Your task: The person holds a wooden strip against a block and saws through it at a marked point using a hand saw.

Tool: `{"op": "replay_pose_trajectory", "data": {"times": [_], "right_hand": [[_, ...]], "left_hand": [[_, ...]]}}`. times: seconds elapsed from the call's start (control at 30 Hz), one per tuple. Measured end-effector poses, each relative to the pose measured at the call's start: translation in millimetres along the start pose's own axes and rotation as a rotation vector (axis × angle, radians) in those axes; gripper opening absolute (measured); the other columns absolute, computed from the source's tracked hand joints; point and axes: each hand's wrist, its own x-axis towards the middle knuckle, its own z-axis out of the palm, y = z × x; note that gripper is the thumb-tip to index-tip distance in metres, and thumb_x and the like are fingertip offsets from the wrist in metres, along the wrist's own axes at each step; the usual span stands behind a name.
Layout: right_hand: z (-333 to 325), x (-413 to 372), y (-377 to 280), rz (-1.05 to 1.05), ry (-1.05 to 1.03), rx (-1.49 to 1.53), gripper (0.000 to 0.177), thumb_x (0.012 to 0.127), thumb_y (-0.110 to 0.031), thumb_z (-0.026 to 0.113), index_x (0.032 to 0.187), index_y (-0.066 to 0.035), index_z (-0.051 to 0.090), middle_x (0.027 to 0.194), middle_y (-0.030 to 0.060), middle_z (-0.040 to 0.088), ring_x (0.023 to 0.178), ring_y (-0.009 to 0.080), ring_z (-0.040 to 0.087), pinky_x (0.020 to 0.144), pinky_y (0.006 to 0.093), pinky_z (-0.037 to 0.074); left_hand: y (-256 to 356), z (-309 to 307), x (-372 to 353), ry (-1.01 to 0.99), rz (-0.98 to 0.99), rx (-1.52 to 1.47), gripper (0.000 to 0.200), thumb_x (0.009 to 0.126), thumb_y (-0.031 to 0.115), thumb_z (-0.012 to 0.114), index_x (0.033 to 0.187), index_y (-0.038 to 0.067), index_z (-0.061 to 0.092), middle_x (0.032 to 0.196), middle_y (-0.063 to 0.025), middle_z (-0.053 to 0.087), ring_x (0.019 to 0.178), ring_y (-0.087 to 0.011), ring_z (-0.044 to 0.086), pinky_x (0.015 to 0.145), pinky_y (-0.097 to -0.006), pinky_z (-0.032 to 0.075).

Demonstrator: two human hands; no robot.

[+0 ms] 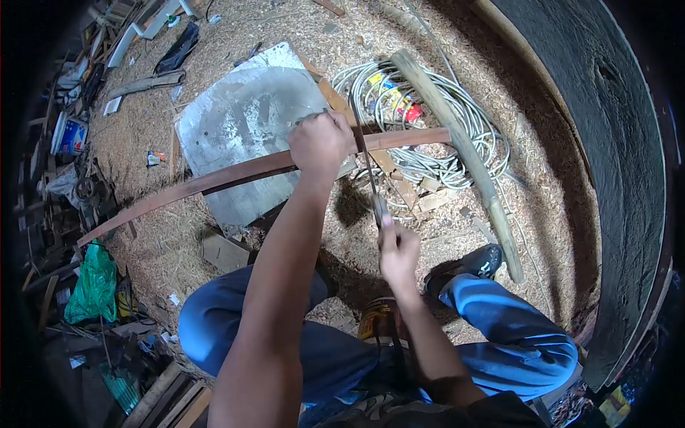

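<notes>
My left hand (pixel 321 143) is closed over a long, reddish wooden strip (pixel 193 187), pressing it down above a worn grey slab (pixel 242 118). The strip runs from the lower left to the right. My right hand (pixel 398 257) grips the handle of a saw, whose thin dark blade (pixel 369 167) appears nearly edge-on. That blade crosses the strip just right of my left hand. Whether its teeth are cutting into the wood cannot be made out.
Coiled grey cable (pixel 492 146) lies to the right, with a rough wooden pole (pixel 457 121) across it. Wood shavings cover the floor. A green plastic bag (pixel 93 285) and scrap wood sit at left. Between my legs stands a can (pixel 378 319). A dark curved wall (pixel 606 178) bounds the right.
</notes>
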Motion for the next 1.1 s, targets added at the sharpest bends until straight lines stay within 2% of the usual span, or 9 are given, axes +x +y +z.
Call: {"op": "replay_pose_trajectory", "data": {"times": [0.13, 0.23, 0.53, 0.67, 0.73, 0.93, 1.03, 1.07, 1.1], "right_hand": [[1, -2, -3, 0.043, -0.018, 0.106, 0.05, 0.105, -0.022, 0.056, 0.062, 0.002, 0.049, 0.053, 0.0005, 0.041, 0.053, 0.0088, 0.034, 0.048, 0.0339, 0.026], [-16, -40, 15, -0.145, 0.042, -0.019, 0.05, 0.105, -0.022, 0.057, 0.062, 0.002, 0.05, 0.053, 0.0006, 0.041, 0.052, 0.0097, 0.034, 0.048, 0.0343, 0.027], [6, 17, -11, 0.06, -0.025, 0.103, 0.052, 0.106, -0.024, 0.055, 0.061, 0.001, 0.05, 0.053, 0.0014, 0.042, 0.052, 0.0097, 0.037, 0.049, 0.0341, 0.029], [-19, -41, 17, -0.067, 0.003, 0.06, 0.049, 0.106, -0.021, 0.055, 0.062, 0.0, 0.047, 0.054, 0.0002, 0.038, 0.054, 0.0088, 0.035, 0.05, 0.0333, 0.027], [-23, -44, 7, 0.044, -0.012, 0.108, 0.05, 0.106, -0.022, 0.055, 0.062, 0.001, 0.048, 0.053, 0.0003, 0.04, 0.053, 0.0086, 0.035, 0.049, 0.0337, 0.027], [17, 19, -13, -0.009, 0.024, 0.103, 0.054, 0.106, -0.028, 0.056, 0.061, 0.001, 0.048, 0.052, 0.0006, 0.04, 0.051, 0.01, 0.034, 0.048, 0.0348, 0.026], [-11, -17, -11, -0.057, -0.005, -0.007, 0.053, 0.106, -0.027, 0.056, 0.061, 0.001, 0.048, 0.053, 0.0013, 0.04, 0.051, 0.0103, 0.035, 0.048, 0.0353, 0.027], [-13, -37, 17, -0.172, 0.082, -0.01, 0.052, 0.106, -0.026, 0.055, 0.061, 0.001, 0.049, 0.053, 0.0027, 0.042, 0.051, 0.0113, 0.035, 0.049, 0.0361, 0.027], [-21, -48, 12, -0.1, 0.049, 0.019, 0.052, 0.106, -0.025, 0.055, 0.061, 0.001, 0.05, 0.052, 0.0038, 0.042, 0.051, 0.0119, 0.036, 0.049, 0.0364, 0.028]], "left_hand": [[0, 2, -2, -0.003, -0.053, -0.016, 0.042, 0.09, 0.026, 0.052, 0.067, -0.001, 0.074, 0.067, -0.0248, 0.068, 0.063, -0.0429, 0.07, 0.066, -0.0493, 0.059], [-2, 5, -1, 0.014, -0.045, -0.015, 0.043, 0.091, 0.027, 0.052, 0.067, -0.001, 0.074, 0.067, -0.0246, 0.068, 0.062, -0.0422, 0.07, 0.065, -0.0487, 0.059], [-1, 6, -4, 0.009, -0.02, 0.009, 0.041, 0.089, 0.026, 0.053, 0.065, 0.0, 0.073, 0.067, -0.0229, 0.069, 0.061, -0.0401, 0.07, 0.064, -0.0474, 0.058], [-2, 5, -2, 0.005, -0.048, 0.006, 0.038, 0.086, 0.026, 0.053, 0.065, 0.001, 0.073, 0.069, -0.0211, 0.07, 0.062, -0.0386, 0.07, 0.066, -0.0462, 0.058], [-3, 9, -2, -0.001, -0.048, 0.013, 0.038, 0.087, 0.026, 0.054, 0.065, 0.001, 0.073, 0.069, -0.021, 0.07, 0.062, -0.0385, 0.07, 0.066, -0.0463, 0.058], [-2, 5, -5, -0.016, -0.024, 0.004, 0.04, 0.088, 0.026, 0.053, 0.066, 0.0, 0.073, 0.068, -0.023, 0.069, 0.063, -0.0405, 0.07, 0.067, -0.0478, 0.058], [1, 1, -1, -0.015, -0.054, -0.017, 0.043, 0.09, 0.027, 0.051, 0.067, -0.001, 0.074, 0.068, -0.0252, 0.068, 0.065, -0.0423, 0.07, 0.068, -0.0493, 0.058], [1, 0, -1, -0.006, -0.067, -0.013, 0.043, 0.09, 0.026, 0.051, 0.067, -0.001, 0.074, 0.068, -0.0251, 0.068, 0.064, -0.0421, 0.07, 0.068, -0.0492, 0.058], [0, 1, 0, -0.005, -0.074, -0.014, 0.043, 0.09, 0.026, 0.051, 0.067, -0.001, 0.074, 0.068, -0.0251, 0.068, 0.064, -0.0421, 0.07, 0.068, -0.0492, 0.058]]}}
